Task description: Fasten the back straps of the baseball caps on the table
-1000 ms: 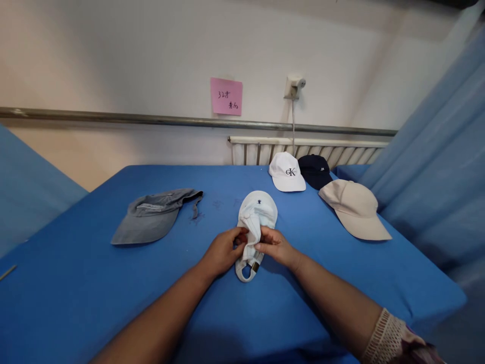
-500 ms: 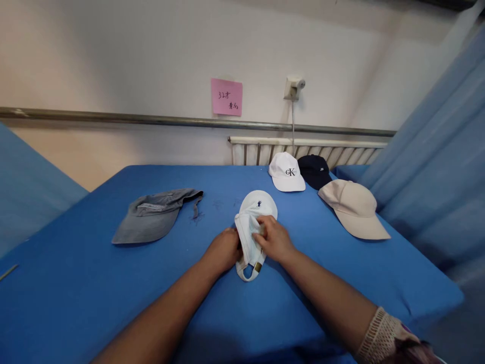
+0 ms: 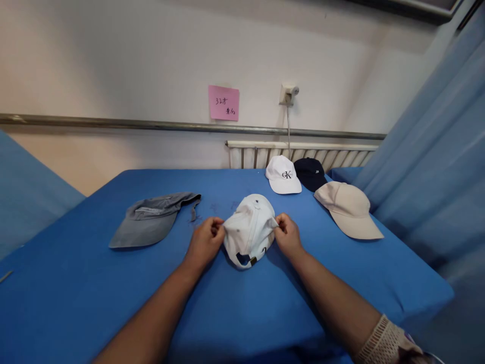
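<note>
A pale, near-white baseball cap [image 3: 248, 227] lies in the middle of the blue-covered table, its back opening and strap towards me. My left hand [image 3: 206, 240] pinches the fabric at the cap's left side. On the opposite side, my right hand [image 3: 288, 236] grips a fold of the crown between thumb and fingers. The crown is stretched out between both hands, with a small dark mark near its far end. The cap's peak is mostly hidden behind the crown.
A grey cap [image 3: 153, 220] lies to the left. A white cap with letters [image 3: 283, 175], a dark navy cap [image 3: 309, 173] and a beige cap [image 3: 348, 210] stand at the right. Behind the blue table [image 3: 94, 283] are a radiator [image 3: 261, 156] and a rail [image 3: 151, 124]; a blue curtain [image 3: 428, 167] hangs right.
The cap's crown was folded and crumpled; now it is spread and rounded. My hands have moved apart, left and right, to the cap's two sides. The view has shifted slightly.
</note>
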The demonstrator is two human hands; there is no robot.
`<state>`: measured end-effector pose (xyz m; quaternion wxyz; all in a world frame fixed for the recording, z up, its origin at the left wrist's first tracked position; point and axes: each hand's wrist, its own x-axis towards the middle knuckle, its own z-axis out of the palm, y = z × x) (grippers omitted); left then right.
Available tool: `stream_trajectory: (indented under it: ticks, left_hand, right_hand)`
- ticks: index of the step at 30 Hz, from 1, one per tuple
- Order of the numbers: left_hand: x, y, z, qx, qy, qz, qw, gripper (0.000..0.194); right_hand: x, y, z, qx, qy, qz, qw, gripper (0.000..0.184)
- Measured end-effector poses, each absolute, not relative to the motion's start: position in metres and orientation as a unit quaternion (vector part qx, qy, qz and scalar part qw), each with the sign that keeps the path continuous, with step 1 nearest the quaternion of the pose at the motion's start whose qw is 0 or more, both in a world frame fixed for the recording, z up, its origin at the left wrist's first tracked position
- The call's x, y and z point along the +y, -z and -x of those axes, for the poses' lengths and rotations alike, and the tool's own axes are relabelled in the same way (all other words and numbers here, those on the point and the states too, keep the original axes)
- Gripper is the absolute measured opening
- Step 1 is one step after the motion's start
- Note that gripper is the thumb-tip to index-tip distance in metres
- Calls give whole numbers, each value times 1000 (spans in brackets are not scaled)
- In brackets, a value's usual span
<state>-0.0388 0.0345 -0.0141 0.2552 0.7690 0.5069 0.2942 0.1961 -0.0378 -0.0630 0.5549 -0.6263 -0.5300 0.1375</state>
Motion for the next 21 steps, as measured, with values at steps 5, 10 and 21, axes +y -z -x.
stream_trajectory:
  ticks: [5, 10, 21]
  left_hand:
    - [48, 19, 51, 497, -310, -737, 336, 24]
    - [46, 20, 51, 479, -282, -763, 330, 20]
    - [42, 18, 49, 425, -294, -775, 363, 39]
  right_hand:
    - [-36, 63, -205, -559, -166, 629, 514, 5]
    - [-39, 56, -202, -600, -105, 622, 492, 9]
    - [-52, 39, -191, -661, -26, 559, 500, 7]
